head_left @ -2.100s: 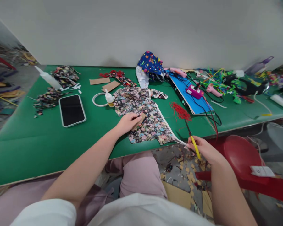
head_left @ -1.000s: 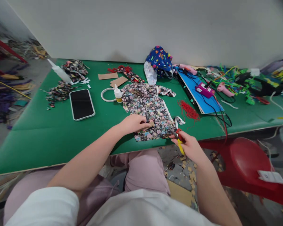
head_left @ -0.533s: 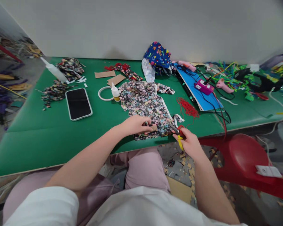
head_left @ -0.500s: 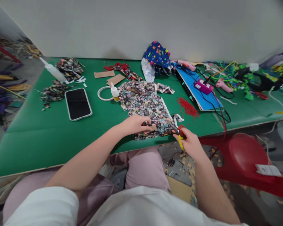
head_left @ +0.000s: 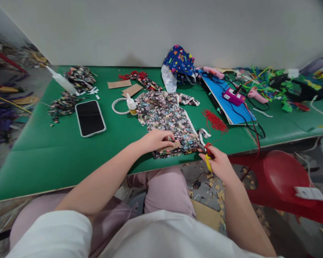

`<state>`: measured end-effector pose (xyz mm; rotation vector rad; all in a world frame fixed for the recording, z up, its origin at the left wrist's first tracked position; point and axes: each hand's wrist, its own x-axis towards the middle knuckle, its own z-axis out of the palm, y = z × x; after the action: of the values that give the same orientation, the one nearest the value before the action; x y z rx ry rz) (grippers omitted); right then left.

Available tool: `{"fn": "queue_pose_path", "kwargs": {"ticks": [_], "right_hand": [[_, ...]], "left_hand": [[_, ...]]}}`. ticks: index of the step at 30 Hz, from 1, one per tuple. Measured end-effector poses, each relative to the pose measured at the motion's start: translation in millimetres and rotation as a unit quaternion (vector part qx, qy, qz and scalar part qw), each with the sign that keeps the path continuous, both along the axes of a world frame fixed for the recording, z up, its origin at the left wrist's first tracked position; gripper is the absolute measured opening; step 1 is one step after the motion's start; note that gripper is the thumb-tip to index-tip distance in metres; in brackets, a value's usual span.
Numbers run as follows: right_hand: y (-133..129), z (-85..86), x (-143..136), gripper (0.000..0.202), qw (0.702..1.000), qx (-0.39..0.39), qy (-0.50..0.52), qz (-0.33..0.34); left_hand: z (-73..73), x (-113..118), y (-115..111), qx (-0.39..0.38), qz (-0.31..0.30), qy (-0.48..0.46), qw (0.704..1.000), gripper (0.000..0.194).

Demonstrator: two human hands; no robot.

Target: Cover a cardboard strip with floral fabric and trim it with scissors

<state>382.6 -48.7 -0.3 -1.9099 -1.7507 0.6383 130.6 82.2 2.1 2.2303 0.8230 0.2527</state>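
Observation:
A floral fabric piece point(head_left: 168, 114), cut like a small garment with white tape along one side, lies flat on the green table point(head_left: 104, 157). At its near edge my left hand point(head_left: 158, 140) pinches a small brown cardboard piece point(head_left: 174, 145) against the cloth. My right hand point(head_left: 218, 160) grips scissors point(head_left: 208, 163) with yellow and red handles, their blades pointing at the fabric's lower right corner. Beside the blades curls a white-edged strip point(head_left: 204, 134). Whether the blades are parted is too small to tell.
Left of the fabric are a glue bottle point(head_left: 131, 104), a tape roll point(head_left: 120, 106), cardboard strips point(head_left: 131, 90) and a phone point(head_left: 90, 118). Red thread point(head_left: 215, 121), a blue folder point(head_left: 237, 107) and a purple device point(head_left: 233, 97) with cables lie to the right. A red chair point(head_left: 285, 175) stands beside the table.
The view has shifted slightly. My left fingers now show more of the cardboard piece; my right hand keeps hold of the scissors at the same corner.

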Motion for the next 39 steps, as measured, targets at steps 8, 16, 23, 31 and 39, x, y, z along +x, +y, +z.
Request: {"fn": "queue_pose_path", "kwargs": {"ticks": [8, 16, 23, 31, 39], "right_hand": [[-2, -4.0, 3, 0.012, 1.000, 0.016, -0.002, 0.012], [-1, -2.6, 2, 0.015, 1.000, 0.000, 0.008, 0.000], [-6, -12.1, 4, 0.018, 0.998, 0.036, 0.043, 0.002], [-2, -4.1, -14, 0.033, 0.993, 0.065, 0.009, 0.102], [-2, -14.9, -12, 0.027, 0.991, 0.086, -0.047, 0.089]], "left_hand": [[-7.4, 2, 0, 0.042, -0.001, -0.005, 0.999, 0.023], [-7.5, 1, -3, 0.073, -0.032, 0.007, 0.997, 0.027], [-8.7, 1, -3, 0.086, -0.028, 0.010, 0.996, 0.028], [-10.1, 0, -2, 0.064, -0.020, -0.005, 0.998, 0.027], [-8.0, -2, -2, 0.019, -0.015, -0.013, 1.000, 0.026]]}}
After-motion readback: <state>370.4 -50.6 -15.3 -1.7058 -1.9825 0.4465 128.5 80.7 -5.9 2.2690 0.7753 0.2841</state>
